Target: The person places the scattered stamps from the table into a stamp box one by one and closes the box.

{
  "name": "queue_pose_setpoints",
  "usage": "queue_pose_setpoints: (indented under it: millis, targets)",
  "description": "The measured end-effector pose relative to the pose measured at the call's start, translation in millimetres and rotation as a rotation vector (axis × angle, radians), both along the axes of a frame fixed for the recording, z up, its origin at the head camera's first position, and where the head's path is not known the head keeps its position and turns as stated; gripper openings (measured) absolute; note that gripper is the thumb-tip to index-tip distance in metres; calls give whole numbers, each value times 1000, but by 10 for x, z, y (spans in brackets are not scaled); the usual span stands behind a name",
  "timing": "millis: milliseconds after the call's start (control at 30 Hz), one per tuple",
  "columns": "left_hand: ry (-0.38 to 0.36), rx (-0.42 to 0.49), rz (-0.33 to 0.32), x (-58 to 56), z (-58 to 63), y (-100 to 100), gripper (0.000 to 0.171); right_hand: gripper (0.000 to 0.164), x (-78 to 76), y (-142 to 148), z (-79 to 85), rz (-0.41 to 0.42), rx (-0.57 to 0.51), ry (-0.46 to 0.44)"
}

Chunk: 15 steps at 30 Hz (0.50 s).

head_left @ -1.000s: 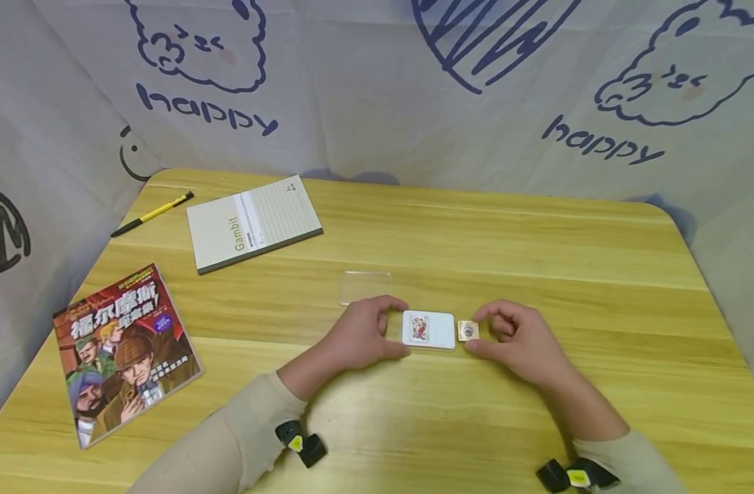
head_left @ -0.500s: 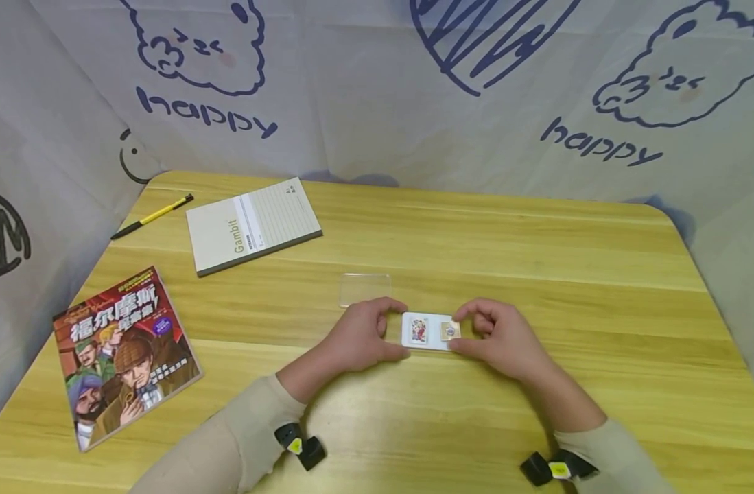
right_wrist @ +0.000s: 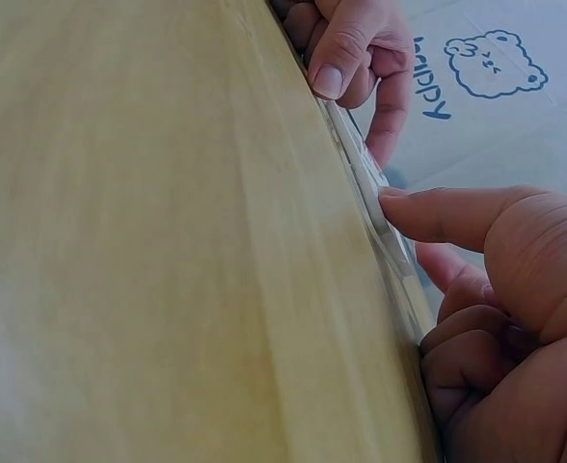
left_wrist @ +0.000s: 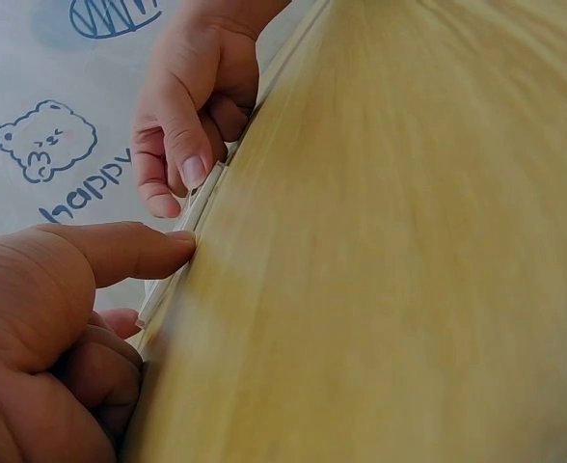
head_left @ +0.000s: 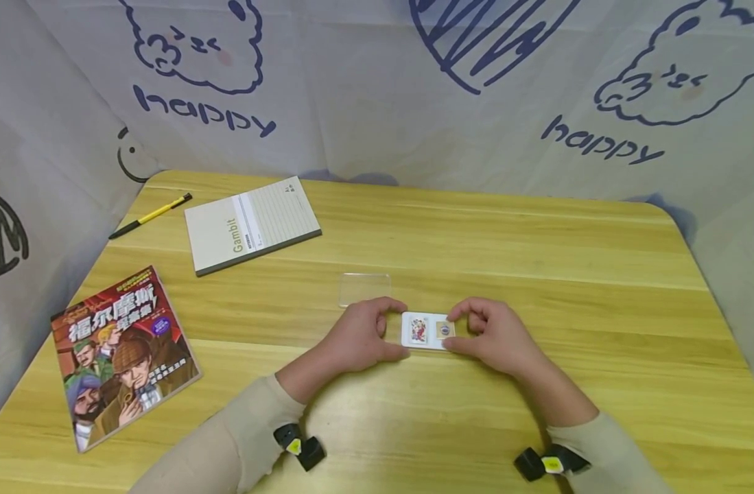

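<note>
A small flat white box lies on the table in front of me in the head view. My left hand holds its left end between thumb and index finger. On the left half of the box is a colourful stamp with a pale border. Over the right half sits a small gold-toned stamp with a round blue mark, and my right hand pinches it at its upper and lower edges. Both wrist views show the box edge-on, low on the tabletop, with the thumbs at its near side.
Just behind the left hand lies a clear plastic lid. A notebook and a yellow-and-black pen lie at the back left, and a comic-style book at the left. A printed cloth hangs behind the table.
My right hand has moved left, carrying the gold-toned stamp from beside the box onto its right half. The left hand and the colourful stamp have stayed put.
</note>
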<state>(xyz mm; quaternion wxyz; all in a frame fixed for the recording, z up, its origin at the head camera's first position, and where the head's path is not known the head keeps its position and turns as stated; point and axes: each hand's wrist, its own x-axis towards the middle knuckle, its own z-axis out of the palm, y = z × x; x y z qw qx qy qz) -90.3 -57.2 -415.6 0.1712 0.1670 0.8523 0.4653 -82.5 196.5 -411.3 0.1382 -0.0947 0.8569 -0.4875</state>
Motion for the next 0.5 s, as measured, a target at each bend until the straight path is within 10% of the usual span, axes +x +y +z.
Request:
queue_pose_setpoints:
  millis: [500]
  targets:
    - [11,7,-8,7,-3,-8,61,30,-3,-6,14,16,-20,-20]
